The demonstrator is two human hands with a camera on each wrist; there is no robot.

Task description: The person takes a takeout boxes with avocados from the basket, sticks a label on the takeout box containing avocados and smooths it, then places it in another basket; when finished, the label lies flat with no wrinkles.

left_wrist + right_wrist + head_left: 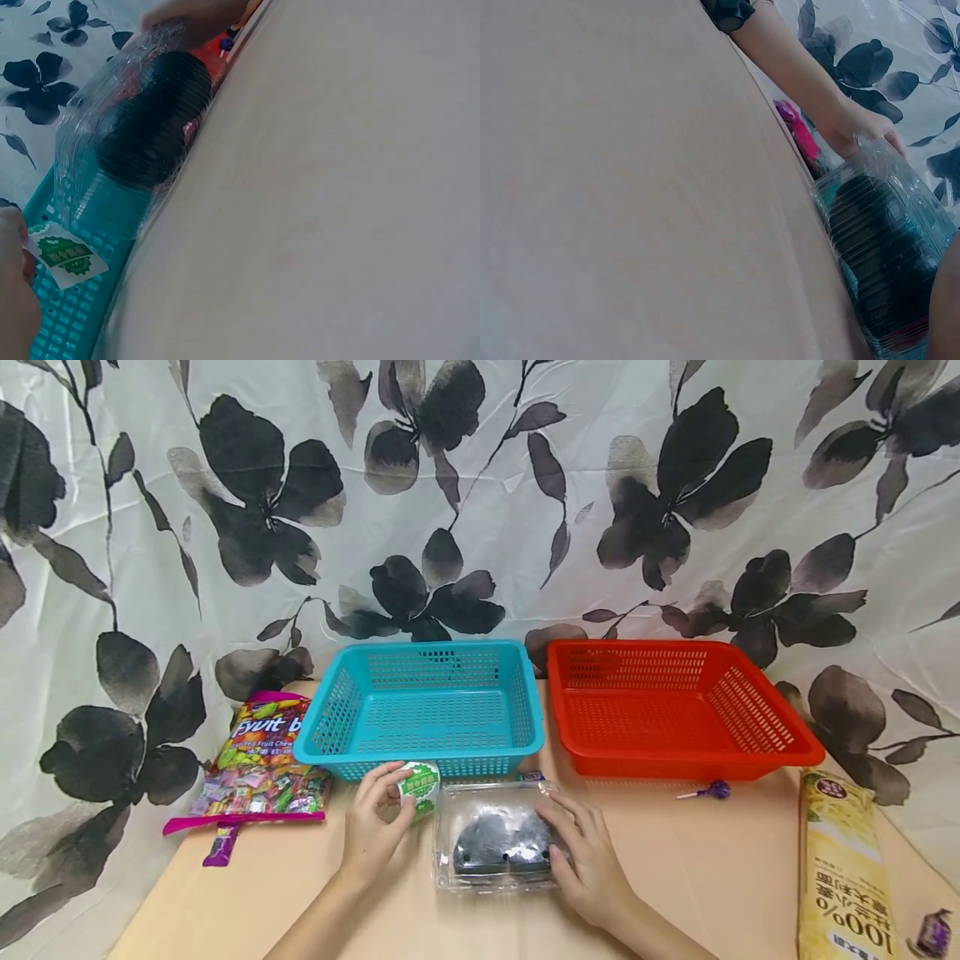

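In the head view a clear plastic clamshell box (472, 797) lies at the middle of the table, with a dark, rounded item (502, 843) inside. My right hand (592, 864) grips the box's right side, fingers and thumb at its edge. Just left of the box, my left hand (377, 827) pinches a green-and-white label (420, 787) between thumb and fingers. The left wrist view shows the label (67, 256) sticking out from the fingertips, close to the box (86, 142).
Behind the box stand a blue basket (420, 762) and a red basket (675, 764). A candy bag (255, 777) and a small purple packet (221, 846) lie left. To the right are a lollipop (716, 789), a yellow pasta bag (843, 860) and a purple-wrapped piece (933, 933).
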